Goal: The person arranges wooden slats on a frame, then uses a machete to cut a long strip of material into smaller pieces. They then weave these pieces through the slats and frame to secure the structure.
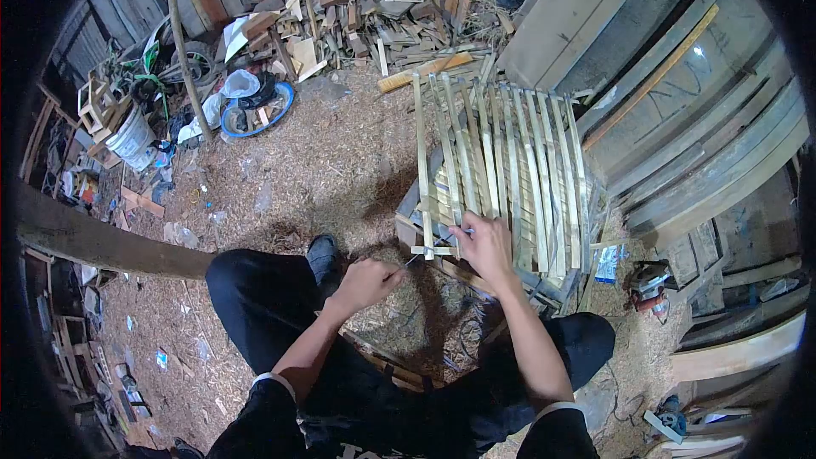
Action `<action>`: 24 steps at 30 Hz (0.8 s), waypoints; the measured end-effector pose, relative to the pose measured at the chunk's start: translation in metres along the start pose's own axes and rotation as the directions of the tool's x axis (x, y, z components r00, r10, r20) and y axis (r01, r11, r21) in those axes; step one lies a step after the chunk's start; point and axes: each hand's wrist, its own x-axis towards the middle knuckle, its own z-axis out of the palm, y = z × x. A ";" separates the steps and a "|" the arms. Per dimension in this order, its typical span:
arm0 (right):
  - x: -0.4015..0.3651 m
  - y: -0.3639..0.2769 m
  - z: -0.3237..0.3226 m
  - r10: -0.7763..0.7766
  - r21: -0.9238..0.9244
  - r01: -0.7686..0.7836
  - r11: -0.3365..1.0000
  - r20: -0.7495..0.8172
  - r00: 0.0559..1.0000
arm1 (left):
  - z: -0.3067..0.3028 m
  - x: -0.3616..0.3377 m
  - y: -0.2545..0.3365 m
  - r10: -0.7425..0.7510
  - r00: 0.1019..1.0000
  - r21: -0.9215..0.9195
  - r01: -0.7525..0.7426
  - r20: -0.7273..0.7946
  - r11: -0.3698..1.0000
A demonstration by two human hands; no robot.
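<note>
My left hand (pixel 368 285) is closed in front of my knees, with a thin dark shaft poking out past its fingertips; the kind of tool cannot be made out. Its tip comes close to a short wooden crosspiece (pixel 433 251) at the near end of a long wooden strip (pixel 422 153). My right hand (pixel 486 248) is curled just right of that crosspiece, over the near ends of the strips. Something small and bluish shows at its fingers, mostly hidden. Several slender wooden strips (pixel 540 174) lie side by side on a low stack or bench beyond my right hand.
Scrap wood (pixel 340 25) is heaped along the back wall. A blue-rimmed basin (pixel 276 115) and a white bucket (pixel 133 140) stand at the left, near a thin pole (pixel 189 59). Boards (pixel 586 13) lean at the right, with a power tool (pixel 652 289) below. Wood shavings cover the floor.
</note>
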 end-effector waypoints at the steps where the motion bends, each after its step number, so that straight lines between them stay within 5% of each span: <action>1: -0.001 0.004 0.009 -0.013 -0.010 0.013 1.000 -0.039 0.999 | 0.001 -0.002 -0.002 0.041 0.999 0.043 -0.040 -0.031 0.998; 11: -0.003 -0.005 0.004 0.149 0.051 -0.147 0.988 -0.047 0.988 | -0.012 -0.015 -0.005 0.098 0.993 0.107 -0.104 0.060 0.989; 15: -0.003 -0.014 -0.009 0.070 0.063 -0.061 0.996 -0.151 0.986 | -0.044 -0.017 0.027 0.231 0.972 0.121 -0.234 0.038 0.965; 17: -0.001 -0.024 -0.024 0.230 0.251 -0.226 0.941 0.016 0.973 | -0.053 -0.014 0.043 0.287 0.957 0.115 -0.288 0.031 0.951; 23: -0.001 -0.023 -0.003 0.140 0.779 -0.124 0.614 0.047 0.989 | -0.055 0.008 0.065 0.353 0.891 -0.040 -0.379 -0.284 0.924; 24: -0.001 -0.026 -0.005 0.136 0.782 -0.120 0.611 0.045 0.990 | -0.049 0.016 0.062 0.301 0.899 -0.228 -0.381 -0.318 0.896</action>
